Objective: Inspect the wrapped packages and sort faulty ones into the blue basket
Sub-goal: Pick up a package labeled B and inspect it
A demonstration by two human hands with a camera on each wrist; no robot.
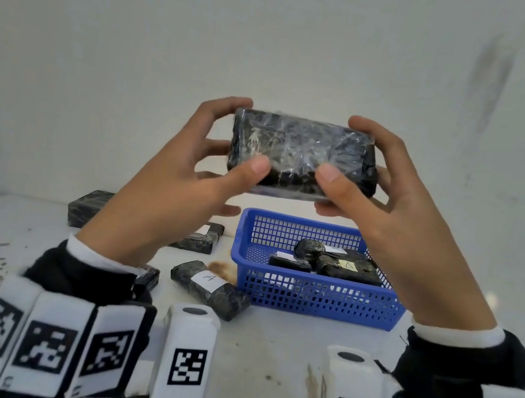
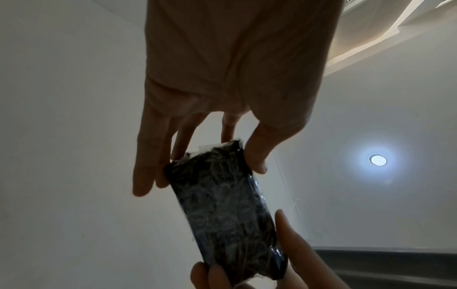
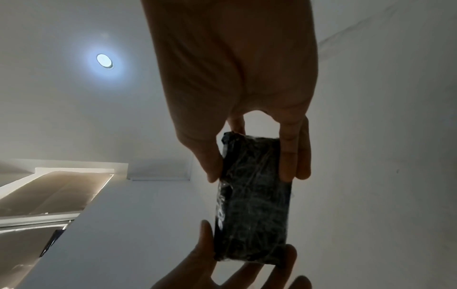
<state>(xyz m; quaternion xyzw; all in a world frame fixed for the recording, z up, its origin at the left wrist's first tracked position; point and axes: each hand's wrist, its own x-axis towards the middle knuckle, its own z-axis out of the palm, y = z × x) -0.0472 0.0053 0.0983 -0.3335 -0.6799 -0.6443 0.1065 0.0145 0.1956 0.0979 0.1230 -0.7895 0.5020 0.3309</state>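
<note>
The wrapped package (image 1: 302,158) is held up in the air between both hands, its long axis running straight from one grip to the other. The left hand (image 1: 180,181) clamps one short end, thumb on the near face and fingers curled behind; the right hand (image 1: 387,212) clamps the opposite end the same way. Neither hand is nearer to it than the other: each holds an end, and the middle of the package hangs free between them.

The blue basket (image 1: 314,297) sits below the grip and a little toward the right hand's side, so a drop there looks like a short downward move led by the right hand. It already holds several wrapped packages (image 1: 347,265). More packages lie on the table (image 1: 262,355) below the left hand's side, one with a white label (image 1: 213,279) just beside the basket's near corner.

The far face of the held package is hidden from the head view. The wrist views show its film-wrapped sides, but dark against the ceiling, so tears or loose film are hard to judge. No label can be made out on it, and whether it is faulty cannot be told from here
</note>
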